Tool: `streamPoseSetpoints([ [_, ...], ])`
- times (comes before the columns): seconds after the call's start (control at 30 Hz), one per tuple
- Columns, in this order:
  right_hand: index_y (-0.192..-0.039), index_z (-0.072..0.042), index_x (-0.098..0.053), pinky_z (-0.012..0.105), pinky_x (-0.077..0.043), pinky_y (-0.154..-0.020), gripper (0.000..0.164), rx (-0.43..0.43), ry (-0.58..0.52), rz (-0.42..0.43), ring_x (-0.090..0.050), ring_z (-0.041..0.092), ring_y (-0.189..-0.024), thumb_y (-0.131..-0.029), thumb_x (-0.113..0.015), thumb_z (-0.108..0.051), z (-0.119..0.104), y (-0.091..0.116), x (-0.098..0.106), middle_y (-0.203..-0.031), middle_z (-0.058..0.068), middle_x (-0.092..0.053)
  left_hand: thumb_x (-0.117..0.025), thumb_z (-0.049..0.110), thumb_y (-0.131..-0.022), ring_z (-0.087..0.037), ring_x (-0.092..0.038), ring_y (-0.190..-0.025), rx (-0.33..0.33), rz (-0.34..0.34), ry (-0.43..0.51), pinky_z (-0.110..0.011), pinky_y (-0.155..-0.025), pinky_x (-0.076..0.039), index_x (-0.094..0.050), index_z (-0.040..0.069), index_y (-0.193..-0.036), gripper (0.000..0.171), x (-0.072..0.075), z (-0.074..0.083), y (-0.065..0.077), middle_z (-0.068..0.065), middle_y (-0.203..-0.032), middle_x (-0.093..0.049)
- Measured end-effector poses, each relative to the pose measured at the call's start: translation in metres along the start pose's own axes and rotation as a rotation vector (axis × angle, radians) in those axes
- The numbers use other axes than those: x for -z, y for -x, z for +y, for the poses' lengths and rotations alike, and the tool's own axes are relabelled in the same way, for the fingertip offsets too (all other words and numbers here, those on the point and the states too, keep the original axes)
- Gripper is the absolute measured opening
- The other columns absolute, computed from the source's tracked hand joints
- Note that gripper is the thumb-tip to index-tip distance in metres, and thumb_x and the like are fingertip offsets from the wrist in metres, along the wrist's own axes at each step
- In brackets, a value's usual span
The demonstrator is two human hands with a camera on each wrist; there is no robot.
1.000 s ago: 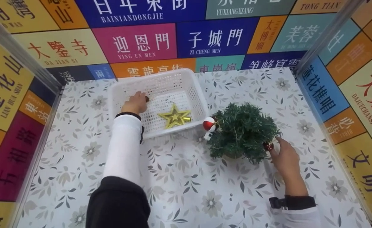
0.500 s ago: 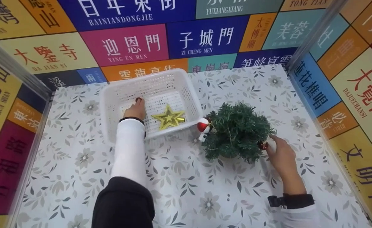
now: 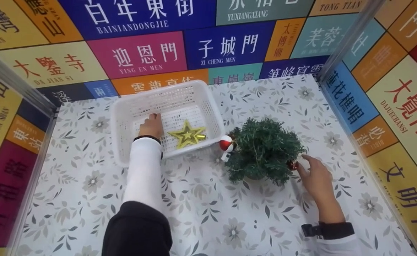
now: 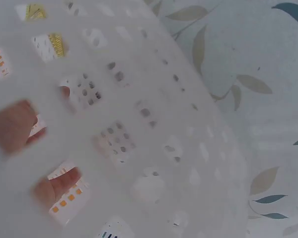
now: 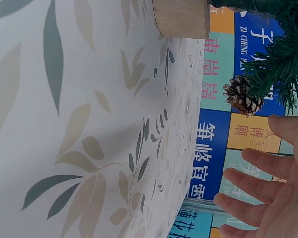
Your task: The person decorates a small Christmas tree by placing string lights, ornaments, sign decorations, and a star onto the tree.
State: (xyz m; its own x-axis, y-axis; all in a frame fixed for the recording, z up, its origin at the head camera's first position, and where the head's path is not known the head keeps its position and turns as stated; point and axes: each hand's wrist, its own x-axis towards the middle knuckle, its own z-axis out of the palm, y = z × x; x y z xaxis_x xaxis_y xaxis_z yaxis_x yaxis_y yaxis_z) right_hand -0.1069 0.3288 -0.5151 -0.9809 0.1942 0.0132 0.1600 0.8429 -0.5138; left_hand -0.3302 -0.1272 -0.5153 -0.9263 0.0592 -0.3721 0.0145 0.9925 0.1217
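My left hand (image 3: 151,126) reaches down into a white plastic basket (image 3: 214,110), its fingertips at a small dark brown thing (image 3: 154,115); whether it grips this I cannot tell. In the left wrist view the basket wall (image 4: 154,163) fills most of the picture, and parts of fingers (image 4: 12,126) show through its holes. A gold star ornament (image 3: 186,134) lies in the basket. Beside a small green Christmas tree (image 3: 265,149), my right hand (image 3: 317,176) stands with fingers spread, its thumb near a pine cone (image 5: 243,95) on a branch. From above, a dark red ornament (image 3: 292,164) shows there.
A red-and-white figure ornament (image 3: 226,146) hangs on the tree's left side, close to the basket. The tree stands on a wooden base (image 5: 183,19). A leaf-patterned cloth (image 3: 194,213) covers the table. Coloured panels with lettering (image 3: 137,53) enclose the back and sides.
My left hand has moved a little right and down in the basket, over the dark thing. The right hand stays by the tree, its fingers slightly farther from the ornament. The view has shifted slightly.
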Motion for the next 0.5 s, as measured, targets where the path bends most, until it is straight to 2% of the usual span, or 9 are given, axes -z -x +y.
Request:
streamPoseSetpoints([
  [0.1, -0.13, 0.002, -0.046, 0.063, -0.027, -0.091, 0.042, 0.001, -0.003, -0.004, -0.047, 0.046, -0.106, -0.095, -0.05, -0.022, 0.001, 0.001, 0.0, -0.129, 0.029, -0.044, -0.031, 0.009, -0.099, -0.04, -0.036, -0.122, 0.011, 0.02, -0.012, -0.053, -0.096, -0.036, -0.02, -0.004, -0.143, 0.047, -0.002, -0.005, -0.007, -0.027, -0.139, -0.027],
  [0.2, -0.13, 0.001, -0.045, 0.063, -0.027, -0.091, 0.042, 0.002, -0.001, -0.006, -0.045, 0.046, -0.109, -0.095, -0.05, -0.022, 0.001, 0.003, 0.001, -0.129, 0.03, -0.044, -0.029, 0.008, -0.1, -0.041, -0.027, -0.129, 0.024, 0.037, -0.014, -0.057, -0.099, -0.031, -0.018, -0.002, -0.144, 0.047, -0.005, -0.007, -0.008, -0.023, -0.146, -0.018],
  [0.3, -0.13, 0.002, -0.046, 0.063, -0.028, -0.09, 0.043, -0.004, 0.008, -0.01, -0.045, 0.047, -0.11, -0.095, -0.05, -0.023, 0.002, 0.006, 0.001, -0.127, 0.03, -0.045, -0.025, 0.005, -0.1, -0.041, -0.016, -0.135, 0.027, 0.016, 0.004, -0.06, -0.102, -0.024, -0.011, 0.002, -0.147, 0.049, -0.007, -0.007, -0.004, -0.017, -0.152, -0.008],
  [0.4, -0.129, 0.002, -0.046, 0.064, -0.029, -0.089, 0.044, -0.011, 0.014, -0.025, -0.045, 0.047, -0.109, -0.096, -0.05, -0.026, 0.003, 0.009, 0.001, -0.126, 0.03, -0.046, -0.025, 0.005, -0.1, -0.04, -0.023, -0.132, 0.033, 0.013, 0.033, -0.057, -0.102, -0.026, -0.01, 0.003, -0.147, 0.049, -0.007, -0.006, -0.001, -0.018, -0.15, -0.016],
  [0.5, -0.129, 0.003, -0.046, 0.064, -0.028, -0.089, 0.046, -0.014, 0.013, -0.042, -0.042, 0.048, -0.113, -0.096, -0.048, -0.029, 0.004, 0.011, 0.001, -0.126, 0.031, -0.046, -0.028, 0.005, -0.1, -0.042, -0.031, -0.126, 0.05, 0.04, 0.045, -0.053, -0.099, -0.033, -0.019, -0.002, -0.145, 0.046, -0.003, -0.005, 0.001, -0.026, -0.144, -0.021],
])
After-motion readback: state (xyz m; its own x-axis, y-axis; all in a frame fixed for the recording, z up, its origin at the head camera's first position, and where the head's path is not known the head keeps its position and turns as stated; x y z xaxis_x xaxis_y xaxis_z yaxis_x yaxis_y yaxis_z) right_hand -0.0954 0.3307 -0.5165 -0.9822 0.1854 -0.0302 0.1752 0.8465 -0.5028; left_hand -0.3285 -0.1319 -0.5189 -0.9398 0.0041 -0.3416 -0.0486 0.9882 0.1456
